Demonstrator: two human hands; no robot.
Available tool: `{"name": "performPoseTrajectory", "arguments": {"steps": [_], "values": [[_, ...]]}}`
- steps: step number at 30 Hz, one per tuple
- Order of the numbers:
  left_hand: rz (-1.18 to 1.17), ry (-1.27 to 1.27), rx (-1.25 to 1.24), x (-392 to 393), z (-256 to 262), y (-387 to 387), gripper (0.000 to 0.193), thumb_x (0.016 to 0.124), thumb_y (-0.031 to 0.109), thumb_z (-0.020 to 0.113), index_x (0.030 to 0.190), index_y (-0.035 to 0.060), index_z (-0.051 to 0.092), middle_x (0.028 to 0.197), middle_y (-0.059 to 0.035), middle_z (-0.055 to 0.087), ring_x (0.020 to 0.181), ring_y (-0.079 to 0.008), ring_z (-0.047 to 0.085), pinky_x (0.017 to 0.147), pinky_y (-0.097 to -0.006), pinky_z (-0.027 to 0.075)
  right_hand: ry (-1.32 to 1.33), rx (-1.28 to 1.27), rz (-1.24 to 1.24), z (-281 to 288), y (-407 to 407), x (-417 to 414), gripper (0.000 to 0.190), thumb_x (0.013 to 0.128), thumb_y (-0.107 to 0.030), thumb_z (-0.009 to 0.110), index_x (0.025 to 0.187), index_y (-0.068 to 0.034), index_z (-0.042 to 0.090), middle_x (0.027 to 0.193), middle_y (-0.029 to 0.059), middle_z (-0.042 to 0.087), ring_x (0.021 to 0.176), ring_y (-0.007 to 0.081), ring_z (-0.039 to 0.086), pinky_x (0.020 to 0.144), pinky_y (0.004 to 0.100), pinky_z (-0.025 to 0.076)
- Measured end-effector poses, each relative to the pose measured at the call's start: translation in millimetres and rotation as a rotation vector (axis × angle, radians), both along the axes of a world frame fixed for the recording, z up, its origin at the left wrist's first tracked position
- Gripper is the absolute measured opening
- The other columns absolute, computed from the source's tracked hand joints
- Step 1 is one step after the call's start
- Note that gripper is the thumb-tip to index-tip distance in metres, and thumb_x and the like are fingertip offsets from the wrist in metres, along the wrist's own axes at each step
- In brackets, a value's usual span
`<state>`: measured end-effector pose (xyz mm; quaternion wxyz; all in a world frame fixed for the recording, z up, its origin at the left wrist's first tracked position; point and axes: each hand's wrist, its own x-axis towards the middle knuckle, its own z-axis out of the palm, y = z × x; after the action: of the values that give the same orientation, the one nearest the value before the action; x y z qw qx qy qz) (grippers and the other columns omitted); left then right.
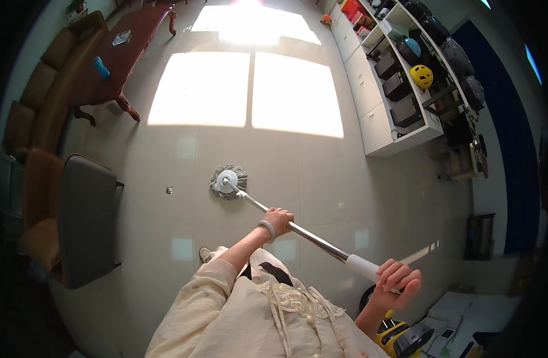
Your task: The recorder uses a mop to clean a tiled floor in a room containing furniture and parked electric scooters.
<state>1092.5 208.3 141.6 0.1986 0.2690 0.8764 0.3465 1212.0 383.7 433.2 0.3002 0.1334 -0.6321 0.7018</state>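
Note:
A spin mop with a round, grey string mop head point(240, 175) rests on the tiled floor ahead of me. Its white plastic disc point(226, 181) joins a shiny metal pole point(318, 241) that slants down to the right. My left hand point(278, 221), with a pale bangle at the wrist, grips the pole about midway. Around the white grip point(361, 267) at the pole's upper end, my right hand point(397, 283) is closed. The far tip of that grip is hidden behind my fingers.
A grey-backed armchair point(88, 219), a brown sofa point(54, 85) and a carved wooden table point(108, 58) stand left. White cabinets point(376, 129) with shelves line the right. Near my right arm are a yellow-and-black machine point(397, 335) and a white desk point(479, 313). Sunlight brightens the floor point(274, 170) farther off.

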Motion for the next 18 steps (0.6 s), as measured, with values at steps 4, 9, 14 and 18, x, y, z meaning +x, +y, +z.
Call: {"name": "performPoseTrajectory", "arguments": {"steps": [4,9,14,18], "values": [[0.122,-0.050,-0.162,-21,-40,-66,0.017,0.071,0.026,0.071,0.085,0.0179,0.065,0.092,-0.0014,0.062,0.099,-0.0209,0.055,0.092,-0.0356,0.039,-0.177,-0.209,0.102,-68,-14,-37,0.029,0.091,-0.015,0.043,0.063,-0.006,0.043,0.053,0.0083,0.049,0.045,0.0197,0.048,0.059,0.0399,0.046],[0.479,-0.137,-0.355,-44,-102,-183,0.033,0.065,0.014,0.075,0.095,0.0167,0.061,0.102,-0.0034,0.058,0.111,-0.0234,0.048,0.099,-0.0373,0.037,-0.487,-0.243,0.441,-142,-74,-102,0.017,0.083,-0.006,0.046,0.067,-0.002,0.052,0.068,0.0107,0.057,0.075,0.0238,0.056,0.082,0.0417,0.042],[0.705,-0.123,-0.242,-93,-95,-225,0.050,0.069,0.010,0.073,0.113,0.0217,0.051,0.121,-0.0041,0.048,0.128,-0.0293,0.033,0.108,-0.0425,0.028,-0.514,-0.252,0.334,-116,-144,-192,0.021,0.082,-0.006,0.047,0.061,-0.004,0.047,0.065,0.0088,0.055,0.074,0.0223,0.055,0.084,0.0423,0.041],[0.532,-0.204,-0.380,-127,-80,-225,0.011,0.073,0.023,0.069,0.084,0.0232,0.068,0.104,-0.0035,0.057,0.112,-0.0227,0.046,0.098,-0.0380,0.035,-0.431,-0.193,0.354,-86,-156,-197,0.026,0.087,-0.012,0.044,0.061,-0.007,0.043,0.057,0.0072,0.050,0.058,0.0195,0.050,0.074,0.0387,0.043]]}}
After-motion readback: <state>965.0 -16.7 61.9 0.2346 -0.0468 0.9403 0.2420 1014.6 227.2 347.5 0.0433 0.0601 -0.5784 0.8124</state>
